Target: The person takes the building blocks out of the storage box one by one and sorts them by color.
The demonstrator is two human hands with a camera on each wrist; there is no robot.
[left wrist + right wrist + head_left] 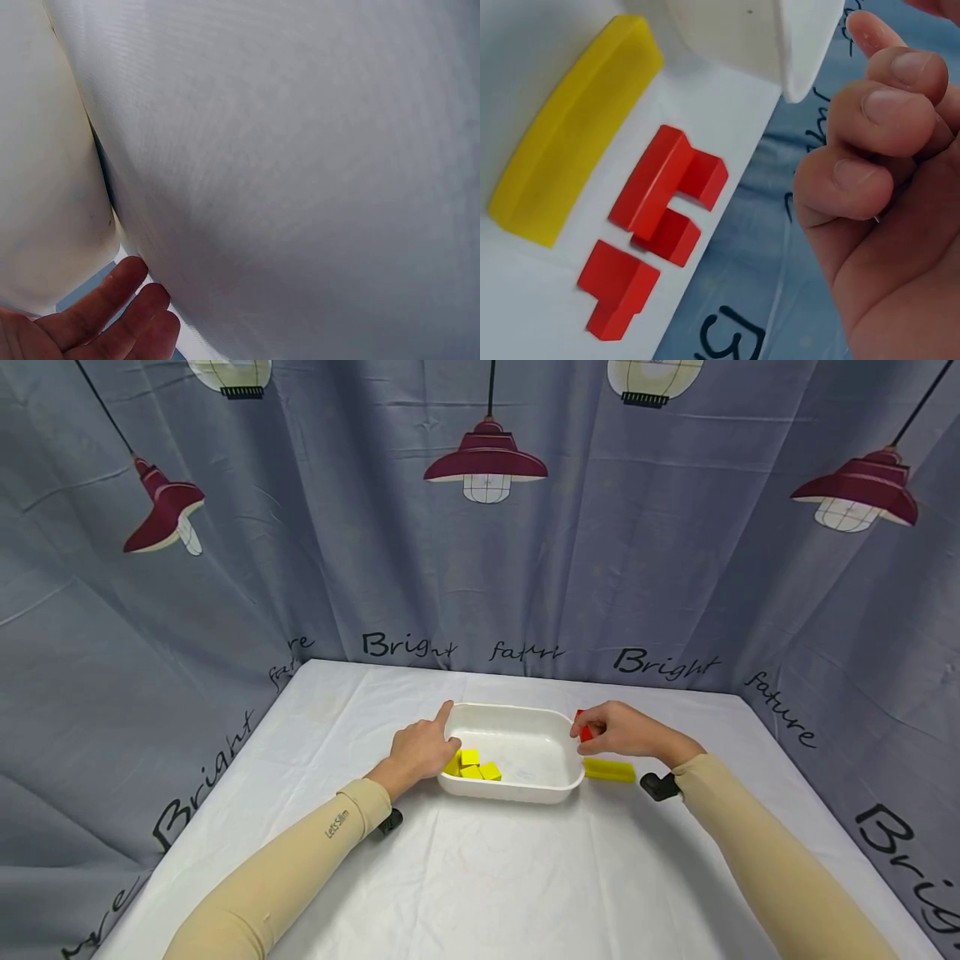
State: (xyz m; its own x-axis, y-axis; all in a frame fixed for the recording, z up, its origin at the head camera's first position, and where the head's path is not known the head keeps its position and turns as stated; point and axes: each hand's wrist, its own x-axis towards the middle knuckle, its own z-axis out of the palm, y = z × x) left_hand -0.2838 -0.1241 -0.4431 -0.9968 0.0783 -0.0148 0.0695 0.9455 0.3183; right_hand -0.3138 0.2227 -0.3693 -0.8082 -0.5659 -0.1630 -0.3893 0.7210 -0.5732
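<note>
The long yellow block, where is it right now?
In the head view the long yellow block lies on the white tablecloth just right of the white tray, below the right hand.

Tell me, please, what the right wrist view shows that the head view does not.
Only the right wrist view shows two separate red blocks and on the table, untouched by the right hand. Only the head view shows the left hand on the white tray's rim and small yellow blocks inside. Both show the tray and the long yellow block.
</note>
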